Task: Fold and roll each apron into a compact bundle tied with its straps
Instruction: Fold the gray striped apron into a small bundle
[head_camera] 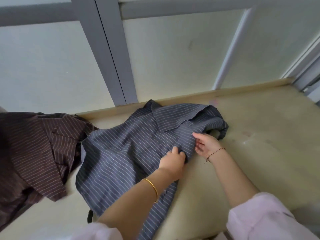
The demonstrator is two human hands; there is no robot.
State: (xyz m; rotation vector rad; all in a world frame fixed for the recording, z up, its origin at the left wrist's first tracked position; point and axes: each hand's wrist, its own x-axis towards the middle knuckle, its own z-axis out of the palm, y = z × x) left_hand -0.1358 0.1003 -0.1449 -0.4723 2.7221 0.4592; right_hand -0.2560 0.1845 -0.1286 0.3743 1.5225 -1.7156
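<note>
At left, a brown striped apron (34, 149) lies heaped on the table (259, 144), and just beside it, mid-table, a grey striped apron (121, 153) lies spread with its far part folded over. The left hand (173, 161), with a gold bangle (153, 187) on the wrist, reaches across the grey apron, fingers curled round a bunched fold at its right edge. The right hand (206, 144) is close beside it, thumb laid on the cloth, but I cannot tell whether it pinches. The table is beige with a raised far lip; grey frame bars (112, 58) and pale panels stand behind.
</note>
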